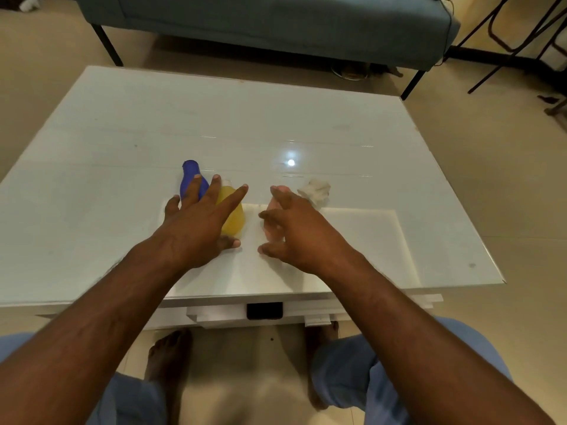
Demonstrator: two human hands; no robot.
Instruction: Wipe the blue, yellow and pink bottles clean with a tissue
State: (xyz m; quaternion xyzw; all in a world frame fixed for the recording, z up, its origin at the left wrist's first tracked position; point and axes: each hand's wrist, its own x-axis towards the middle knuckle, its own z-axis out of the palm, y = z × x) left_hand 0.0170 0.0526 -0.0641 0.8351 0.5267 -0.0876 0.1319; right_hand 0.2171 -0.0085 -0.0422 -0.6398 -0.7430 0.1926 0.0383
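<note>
- Head view shows a white glossy bench (122, 133) with three bottles lying on it near the front edge.
- The blue bottle (189, 177) lies on the left, and the yellow bottle (233, 214) lies just beside it on the right.
- The pink bottle (274, 210) lies right of the yellow one, partly hidden by the right hand.
- A crumpled white tissue (316, 190) rests on the bench just beyond the right hand, near the pink bottle.
- The left hand (196, 222) is open with fingers spread, above the blue and yellow bottles, gripping nothing.
- The right hand (294, 231) is open with fingers curled loosely over the pink bottle; I cannot tell if it touches the bottle.
- A blue-grey sofa (276, 23) stands behind the bench.
</note>
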